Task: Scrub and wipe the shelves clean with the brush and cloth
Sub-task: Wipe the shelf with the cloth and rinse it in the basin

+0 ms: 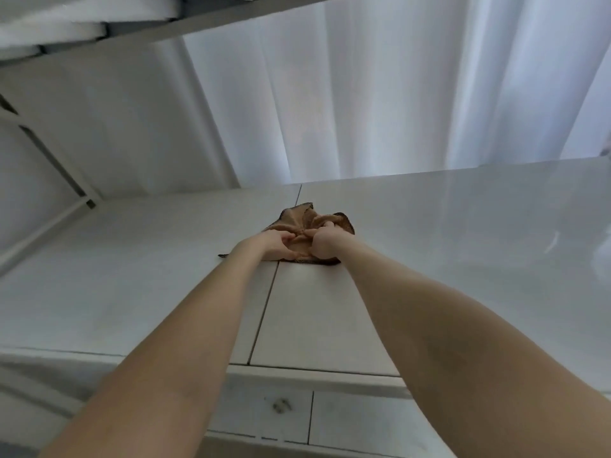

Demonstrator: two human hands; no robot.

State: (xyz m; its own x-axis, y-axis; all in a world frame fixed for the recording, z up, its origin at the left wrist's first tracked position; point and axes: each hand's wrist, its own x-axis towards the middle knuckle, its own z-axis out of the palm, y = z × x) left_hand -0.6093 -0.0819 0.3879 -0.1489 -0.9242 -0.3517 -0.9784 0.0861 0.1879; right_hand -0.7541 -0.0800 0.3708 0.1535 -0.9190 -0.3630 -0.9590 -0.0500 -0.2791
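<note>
Brown cloth point(297, 217) is seen bunched on the white shelf point(429, 246), near a curtain point(363, 94) | left hand point(277, 243): fingers curled, cloth gripped | right hand point(322, 242): fist closed, cloth gripped

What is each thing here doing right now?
cloth: crumpled on the shelf, held by both hands
left hand: pinching the cloth
right hand: gripping the cloth
shelf: glossy, cloth lying on it
curtain: hanging in folds behind the shelf
</note>
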